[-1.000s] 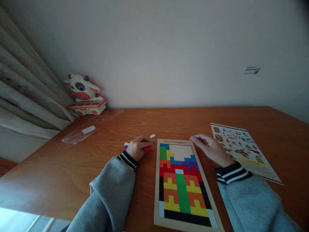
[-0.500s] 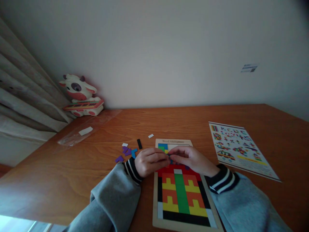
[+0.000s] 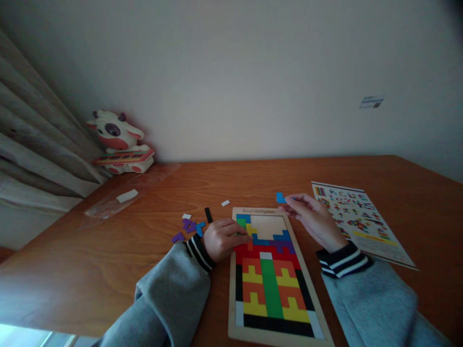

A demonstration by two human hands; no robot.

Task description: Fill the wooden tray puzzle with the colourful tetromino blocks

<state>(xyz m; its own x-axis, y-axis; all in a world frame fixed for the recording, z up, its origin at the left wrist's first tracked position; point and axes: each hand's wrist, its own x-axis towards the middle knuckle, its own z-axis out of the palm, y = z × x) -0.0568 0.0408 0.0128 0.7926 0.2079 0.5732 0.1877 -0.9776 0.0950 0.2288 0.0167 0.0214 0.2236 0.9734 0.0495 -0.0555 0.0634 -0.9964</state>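
A wooden puzzle board [image 3: 232, 318] holds flat colored pieces, with a bare pale area [image 3: 267, 225] near its top. My right hand [image 3: 313, 217] is raised by the board's upper right corner, a blue piece [image 3: 280, 197] pinched between thumb and fingers. My left hand [image 3: 224, 239] rests over the board's left edge, its fingertips at an orange piece [image 3: 250, 245]; whether it grips that piece I cannot tell. Blue and purple pieces [image 3: 282, 246] lie in the board right of the left fingertips.
Left of the board lie several purple pieces [image 3: 178, 237], a blue piece [image 3: 200, 228], a black bar [image 3: 208, 215] and white pieces [image 3: 225, 203]. A printed sheet [image 3: 365, 221] is at right. Plastic wrap [image 3: 104, 207] and a cow toy [image 3: 121, 144] are at far left.
My right hand has moved away from my left, up and right, and now shows a blue piece. The board's upper part is uncovered. My left hand has barely moved.
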